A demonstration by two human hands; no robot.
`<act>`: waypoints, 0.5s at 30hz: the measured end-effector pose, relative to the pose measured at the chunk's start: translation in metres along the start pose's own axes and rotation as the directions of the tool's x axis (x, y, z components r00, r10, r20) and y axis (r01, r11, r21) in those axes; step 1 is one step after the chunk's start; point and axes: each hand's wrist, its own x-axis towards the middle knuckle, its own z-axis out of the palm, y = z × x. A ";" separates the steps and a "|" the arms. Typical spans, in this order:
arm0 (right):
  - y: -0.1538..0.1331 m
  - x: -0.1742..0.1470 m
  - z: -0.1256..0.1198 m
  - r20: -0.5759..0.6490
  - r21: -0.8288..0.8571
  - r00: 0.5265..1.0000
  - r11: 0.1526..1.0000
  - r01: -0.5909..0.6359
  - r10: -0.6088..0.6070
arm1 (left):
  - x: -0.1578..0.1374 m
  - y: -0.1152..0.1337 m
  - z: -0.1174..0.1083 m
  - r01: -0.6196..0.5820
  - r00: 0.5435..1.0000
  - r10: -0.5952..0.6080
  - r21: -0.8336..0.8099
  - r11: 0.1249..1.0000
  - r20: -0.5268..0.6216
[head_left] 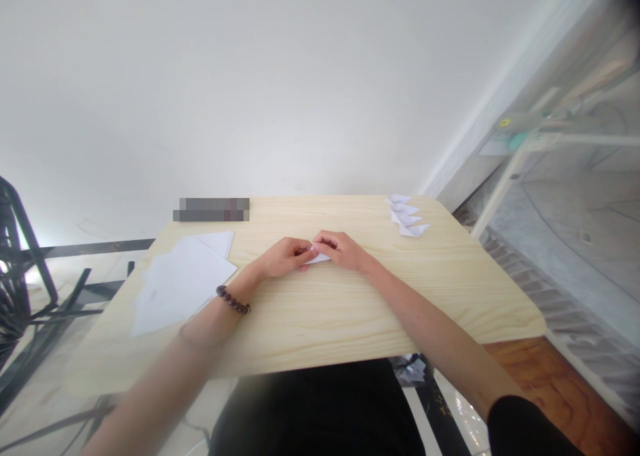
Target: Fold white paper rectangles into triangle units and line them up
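A small piece of folded white paper (320, 259) is pinched between both hands above the middle of the wooden table. My left hand (286, 256) grips its left side with thumb and fingers closed, a dark beaded bracelet on that wrist. From the other side my right hand (344, 249) holds the paper, its fingertips meeting those of the left. Much of the paper is hidden behind the fingers. To the left lies a loose stack of white paper sheets (185, 276). At the far right several folded paper boats (413, 231) sit in a row.
The pale wooden table (320, 329) reaches back to a white wall (310, 96). A blurred-out dark object (213, 211) lies at its back left edge. Black metal chair parts (25, 256) stand at the left, and a white metal frame (520, 169) stands at the right.
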 end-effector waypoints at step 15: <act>0.010 0.001 0.001 -0.024 0.203 0.994 0.974 -0.096 0.103 | 0.007 -0.007 -0.001 -0.064 0.970 -0.020 -0.336 0.940 -0.240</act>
